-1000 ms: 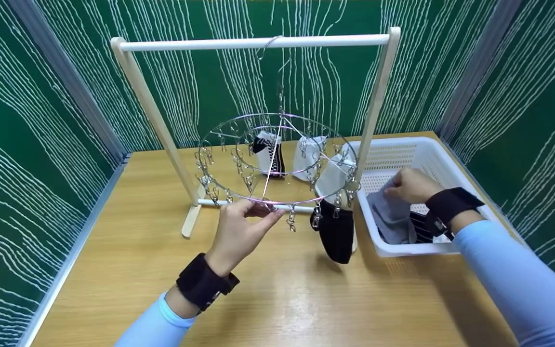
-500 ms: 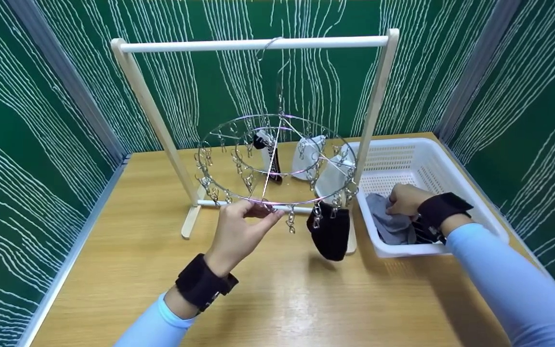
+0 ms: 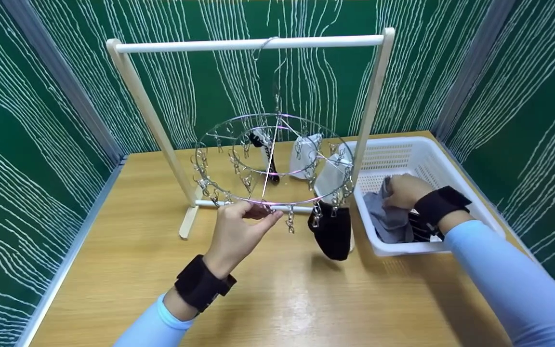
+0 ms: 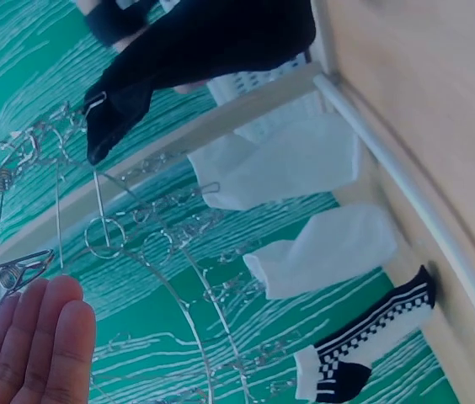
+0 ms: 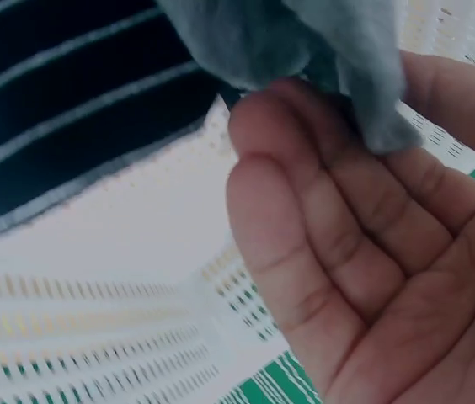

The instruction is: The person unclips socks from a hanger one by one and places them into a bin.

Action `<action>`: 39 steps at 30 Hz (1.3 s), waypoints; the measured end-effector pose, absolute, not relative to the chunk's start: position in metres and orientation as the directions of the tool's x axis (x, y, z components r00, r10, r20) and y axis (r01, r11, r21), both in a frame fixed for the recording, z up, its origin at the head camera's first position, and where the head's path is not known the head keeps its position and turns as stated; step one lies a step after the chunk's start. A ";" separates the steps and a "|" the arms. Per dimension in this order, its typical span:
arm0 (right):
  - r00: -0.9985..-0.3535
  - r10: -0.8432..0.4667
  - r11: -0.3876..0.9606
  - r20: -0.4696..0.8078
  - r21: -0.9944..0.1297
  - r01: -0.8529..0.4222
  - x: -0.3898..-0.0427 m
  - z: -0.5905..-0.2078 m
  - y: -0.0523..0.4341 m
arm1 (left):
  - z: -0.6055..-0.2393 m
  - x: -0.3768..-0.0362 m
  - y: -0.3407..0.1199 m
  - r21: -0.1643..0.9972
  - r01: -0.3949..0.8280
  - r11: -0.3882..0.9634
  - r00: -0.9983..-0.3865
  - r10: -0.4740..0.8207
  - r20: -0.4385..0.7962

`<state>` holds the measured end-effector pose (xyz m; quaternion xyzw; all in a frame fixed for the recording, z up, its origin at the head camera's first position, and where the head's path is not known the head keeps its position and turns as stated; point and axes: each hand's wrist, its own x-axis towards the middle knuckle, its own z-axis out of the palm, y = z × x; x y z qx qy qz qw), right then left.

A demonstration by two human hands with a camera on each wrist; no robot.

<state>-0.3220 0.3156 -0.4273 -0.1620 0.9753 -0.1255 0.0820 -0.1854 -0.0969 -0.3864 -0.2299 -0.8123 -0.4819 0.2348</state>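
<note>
Head view shows open worktop point(image 3: 277, 299) near the person. Left hand point(image 3: 237, 231) pinches a clip on the front rim of the round hanger point(image 3: 272, 159). Right hand point(image 3: 404, 191), partly hidden, grips the grey sock point(image 3: 387, 218) inside the white basket point(image 3: 431, 159). A black sock point(image 3: 333, 230) hangs between them.

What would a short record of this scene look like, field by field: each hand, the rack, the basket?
left hand: fingers pinch a clip on the round clip hanger
right hand: in the white basket, fingers gripping a grey sock
hanging: black sock, two white socks, one checkered sock
hanger support: wooden rack
also in basket: dark striped sock
surface: wooden table
</note>
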 end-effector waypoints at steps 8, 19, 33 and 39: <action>-0.931 -0.365 0.871 0.002 -0.353 -0.342 -0.308 -0.390 0.301 | -0.384 -0.184 -0.097 0.681 0.589 0.434 -0.792 0.145 0.593; -0.833 -0.464 0.741 0.301 -0.384 -0.551 -0.256 -0.354 0.259 | -0.386 -0.184 -0.097 0.695 0.587 0.414 -0.797 0.146 0.586; -0.497 -0.456 0.603 0.739 -0.155 -0.783 -0.251 -0.368 0.236 | -0.384 -0.181 -0.098 0.693 0.570 0.441 -0.807 0.144 0.573; -0.510 -0.528 0.582 0.679 -0.147 -0.799 -0.253 -0.366 0.235 | -0.381 -0.178 -0.100 0.687 0.561 0.461 -0.813 0.150 0.563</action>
